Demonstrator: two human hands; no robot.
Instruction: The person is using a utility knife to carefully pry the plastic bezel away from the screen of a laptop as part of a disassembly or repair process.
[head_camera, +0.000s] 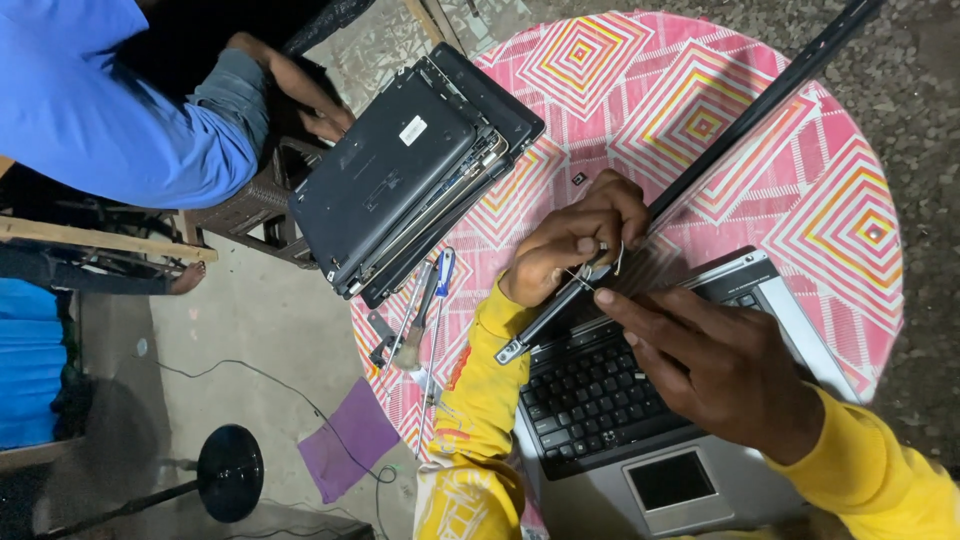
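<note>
Two laptops are in sight: a silver laptop with a black keyboard (640, 400) lying open at the near side of the round desk with a pink, white and yellow diamond-patterned cloth (820, 200), and a dark grey laptop with its casing partly split open (400, 170) lying bottom up at the far left edge of that desk. The silver laptop's thin black lid (740, 110) is seen edge-on, running from near left to far right, so its screen face is hidden and its far end is cut off by the frame. The person's left hand (575, 245), in a yellow sleeve, has its grip closed on the lid's lower edge by the hinge. The right hand (700, 360) rests over the keyboard, its fingers (625, 305) pinched together on a small, thin metal piece (585, 275) too slight to make out. Between the two laptops lie several slim tools, about three, one a screwdriver with a blue handle (443, 275); the rest overlap and are hard to count. A second person in a blue shirt (90, 110) touches the dark laptop with one hand (320, 110).
</note>
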